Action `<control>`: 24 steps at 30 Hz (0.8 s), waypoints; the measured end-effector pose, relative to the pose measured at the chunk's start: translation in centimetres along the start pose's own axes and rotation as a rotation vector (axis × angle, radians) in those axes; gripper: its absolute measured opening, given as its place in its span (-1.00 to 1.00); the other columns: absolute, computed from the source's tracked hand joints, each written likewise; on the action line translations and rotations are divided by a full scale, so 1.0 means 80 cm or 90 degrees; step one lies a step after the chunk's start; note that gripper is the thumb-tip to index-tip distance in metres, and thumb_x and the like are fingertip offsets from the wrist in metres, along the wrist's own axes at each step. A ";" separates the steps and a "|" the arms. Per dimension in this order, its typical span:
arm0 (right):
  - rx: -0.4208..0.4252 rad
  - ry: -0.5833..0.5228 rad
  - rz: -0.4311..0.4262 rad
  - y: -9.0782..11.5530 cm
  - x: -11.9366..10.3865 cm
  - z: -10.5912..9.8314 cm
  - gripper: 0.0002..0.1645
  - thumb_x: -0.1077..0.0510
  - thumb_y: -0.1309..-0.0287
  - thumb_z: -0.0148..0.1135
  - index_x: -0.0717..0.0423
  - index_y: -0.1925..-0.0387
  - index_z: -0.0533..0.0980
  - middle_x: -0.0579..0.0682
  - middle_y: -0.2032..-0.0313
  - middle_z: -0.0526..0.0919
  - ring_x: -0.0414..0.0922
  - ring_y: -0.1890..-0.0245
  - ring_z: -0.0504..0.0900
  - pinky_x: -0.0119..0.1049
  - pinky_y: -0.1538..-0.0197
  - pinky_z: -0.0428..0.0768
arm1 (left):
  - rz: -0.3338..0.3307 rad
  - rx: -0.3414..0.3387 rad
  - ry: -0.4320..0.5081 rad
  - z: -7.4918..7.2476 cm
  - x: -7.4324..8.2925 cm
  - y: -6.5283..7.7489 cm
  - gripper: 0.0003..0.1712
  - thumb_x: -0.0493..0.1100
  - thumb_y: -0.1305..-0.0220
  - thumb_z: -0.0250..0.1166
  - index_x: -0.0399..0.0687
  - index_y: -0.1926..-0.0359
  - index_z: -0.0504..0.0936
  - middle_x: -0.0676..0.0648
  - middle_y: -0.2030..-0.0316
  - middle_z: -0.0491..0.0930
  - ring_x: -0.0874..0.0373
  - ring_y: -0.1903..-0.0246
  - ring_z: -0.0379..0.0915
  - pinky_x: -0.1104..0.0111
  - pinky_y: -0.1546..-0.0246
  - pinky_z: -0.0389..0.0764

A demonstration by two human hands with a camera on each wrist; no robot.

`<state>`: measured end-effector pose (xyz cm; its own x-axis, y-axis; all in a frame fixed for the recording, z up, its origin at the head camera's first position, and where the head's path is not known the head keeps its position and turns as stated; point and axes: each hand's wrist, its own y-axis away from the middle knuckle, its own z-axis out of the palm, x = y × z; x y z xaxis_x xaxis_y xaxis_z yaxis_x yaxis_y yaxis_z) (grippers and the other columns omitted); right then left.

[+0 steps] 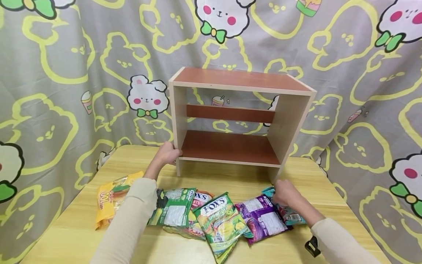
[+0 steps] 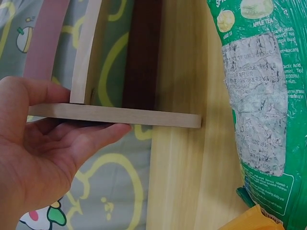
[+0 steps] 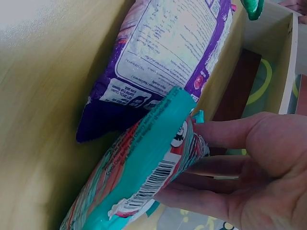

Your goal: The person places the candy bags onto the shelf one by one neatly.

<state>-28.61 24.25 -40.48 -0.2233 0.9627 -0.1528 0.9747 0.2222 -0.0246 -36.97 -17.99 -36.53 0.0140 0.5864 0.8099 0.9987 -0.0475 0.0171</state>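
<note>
A small wooden shelf (image 1: 244, 80) with red-brown boards stands on the table. My left hand (image 1: 167, 153) grips its left side panel (image 2: 120, 115), thumb on one face and fingers on the other, near the lower board. At the shelf's front right, my right hand (image 1: 287, 192) pinches one end of a teal candy bag (image 3: 144, 167), with its barcode showing in the right wrist view. Beside it lies a purple candy bag (image 1: 263, 220). A green-yellow Fox's candy bag (image 1: 221, 223) lies in the middle, overlapping other bags.
Left of the middle lie a green candy bag (image 1: 174, 207) and a pinkish Fox's bag (image 1: 194, 229). An orange-yellow bag (image 1: 107, 201) sits at the table's left side, partly behind my left sleeve. A patterned curtain (image 1: 118, 73) hangs behind and around the table (image 1: 178, 249).
</note>
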 end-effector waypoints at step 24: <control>-0.158 -0.177 0.093 -0.002 0.023 -0.044 -0.87 0.24 0.07 0.30 0.29 0.50 0.60 0.06 0.56 0.54 -0.10 0.67 0.57 -0.23 0.60 0.63 | -0.004 -0.003 0.004 0.000 -0.001 -0.004 -0.47 -0.20 -0.20 0.10 -0.46 -0.14 0.37 -0.41 -0.03 0.47 -0.20 0.08 0.54 0.17 0.38 0.70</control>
<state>-29.22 26.49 -37.26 -0.0380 0.9158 -0.3999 0.9561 0.1497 0.2519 -37.31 -18.02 -36.61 0.0073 0.5820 0.8132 0.9985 -0.0478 0.0253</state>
